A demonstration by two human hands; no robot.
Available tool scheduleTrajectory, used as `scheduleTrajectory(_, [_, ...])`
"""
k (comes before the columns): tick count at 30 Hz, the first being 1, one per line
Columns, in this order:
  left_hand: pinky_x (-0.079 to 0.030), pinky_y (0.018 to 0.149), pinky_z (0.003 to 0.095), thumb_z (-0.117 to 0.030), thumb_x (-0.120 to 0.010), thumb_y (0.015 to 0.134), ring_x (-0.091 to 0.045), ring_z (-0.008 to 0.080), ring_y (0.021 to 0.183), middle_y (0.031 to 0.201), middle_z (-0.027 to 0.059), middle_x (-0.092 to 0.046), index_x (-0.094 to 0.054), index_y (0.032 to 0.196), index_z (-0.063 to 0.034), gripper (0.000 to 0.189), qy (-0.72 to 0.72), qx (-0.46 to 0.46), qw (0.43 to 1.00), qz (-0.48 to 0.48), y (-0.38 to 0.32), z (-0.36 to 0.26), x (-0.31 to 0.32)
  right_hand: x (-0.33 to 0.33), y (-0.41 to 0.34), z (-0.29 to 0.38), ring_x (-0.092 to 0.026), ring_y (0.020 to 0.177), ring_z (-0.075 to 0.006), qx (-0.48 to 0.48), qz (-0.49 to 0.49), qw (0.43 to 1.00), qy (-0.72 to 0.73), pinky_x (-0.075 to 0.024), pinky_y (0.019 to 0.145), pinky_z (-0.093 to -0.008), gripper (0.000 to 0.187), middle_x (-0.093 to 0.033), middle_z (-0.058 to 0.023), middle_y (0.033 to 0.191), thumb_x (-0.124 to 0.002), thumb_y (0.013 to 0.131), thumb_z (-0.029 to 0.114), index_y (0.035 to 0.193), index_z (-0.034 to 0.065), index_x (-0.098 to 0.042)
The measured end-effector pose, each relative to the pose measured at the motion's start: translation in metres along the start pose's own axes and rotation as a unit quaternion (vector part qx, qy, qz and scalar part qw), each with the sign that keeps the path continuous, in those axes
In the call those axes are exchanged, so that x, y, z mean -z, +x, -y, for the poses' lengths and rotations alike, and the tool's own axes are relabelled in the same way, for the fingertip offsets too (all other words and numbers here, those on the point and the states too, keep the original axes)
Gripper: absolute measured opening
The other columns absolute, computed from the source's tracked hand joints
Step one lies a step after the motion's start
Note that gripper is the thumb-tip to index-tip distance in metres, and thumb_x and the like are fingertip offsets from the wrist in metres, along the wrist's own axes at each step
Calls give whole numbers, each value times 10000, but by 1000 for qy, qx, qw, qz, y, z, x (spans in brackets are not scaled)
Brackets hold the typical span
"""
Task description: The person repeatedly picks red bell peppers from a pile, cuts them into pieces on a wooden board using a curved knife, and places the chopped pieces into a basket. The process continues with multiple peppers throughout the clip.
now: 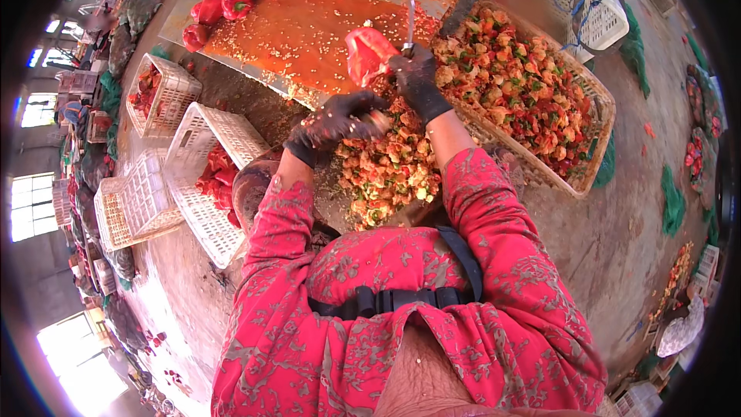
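My right hand (418, 76), in a dark glove, grips a knife (411, 26) whose narrow blade points away from me. Against its fingers is a hollowed red bell pepper (369, 53), cut open towards me. My left hand (341, 121), also gloved and flecked with seeds, is to the left and nearer my body. Its fingertips are blurred, with something pale and orange at them that I cannot make out clearly. Just below the hands lies a heap of pepper cores (393, 171) with seeds and green stems.
A seed-strewn work surface (283, 29) bears whole red peppers (236, 6) at its far left. To the right, a plastic crate (602, 110) is full of cores. On the left, a white crate (202, 208) holds red pepper pieces (219, 176), beside another crate (168, 101).
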State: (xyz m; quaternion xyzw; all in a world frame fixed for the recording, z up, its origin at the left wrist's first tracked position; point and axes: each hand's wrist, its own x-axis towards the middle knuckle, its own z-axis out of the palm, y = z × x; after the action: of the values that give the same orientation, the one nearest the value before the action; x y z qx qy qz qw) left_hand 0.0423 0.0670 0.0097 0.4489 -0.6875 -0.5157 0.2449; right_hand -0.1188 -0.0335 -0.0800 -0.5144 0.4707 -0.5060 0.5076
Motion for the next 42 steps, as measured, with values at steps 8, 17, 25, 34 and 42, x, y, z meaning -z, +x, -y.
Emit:
scheduleTrajectory(8, [-494,725,385,-157,-685,690,-618,322,808,1102,181,-551,-489,1165,-39,527,208,-38,927,-309,18,-40,36,3,-31,77,-548,589,-180,319,43,930,-176,-426,500,-340,172,-556,-94,762,-613,758,77,911,30,-550])
scheduleTrajectory(17, [-526,700,438,-117,-466,811,-558,357,969,1201,124,-520,-451,1245,-203,443,729,-34,609,-312,53,60,34,27,-12,82,-570,672,-156,131,-49,939,313,-507,570,-323,163,-588,-55,845,-640,777,15,932,9,-589])
scheduleTrajectory(25, [-452,841,319,-89,-494,846,-563,226,914,1020,105,-589,-546,1083,-34,248,400,-100,739,-533,-72,106,157,53,-6,101,-595,652,-181,88,-67,911,398,-490,510,-313,146,-605,-93,771,-615,781,8,922,0,-580])
scheduleTrajectory(34, [-420,873,441,-449,-660,714,-515,386,1024,1086,230,-545,-537,1106,-27,589,520,166,661,-515,-64,83,146,107,9,116,-584,595,-213,44,-163,839,517,-458,509,-328,73,-620,-107,774,-596,805,38,876,29,-579])
scheduleTrajectory(42, [-401,894,460,-574,-478,788,-516,366,1055,1141,189,-553,-603,1081,-101,570,376,183,813,-405,191,33,-14,119,12,116,-578,597,-200,28,-193,830,522,-430,457,-337,124,-607,-79,771,-627,794,62,909,26,-596])
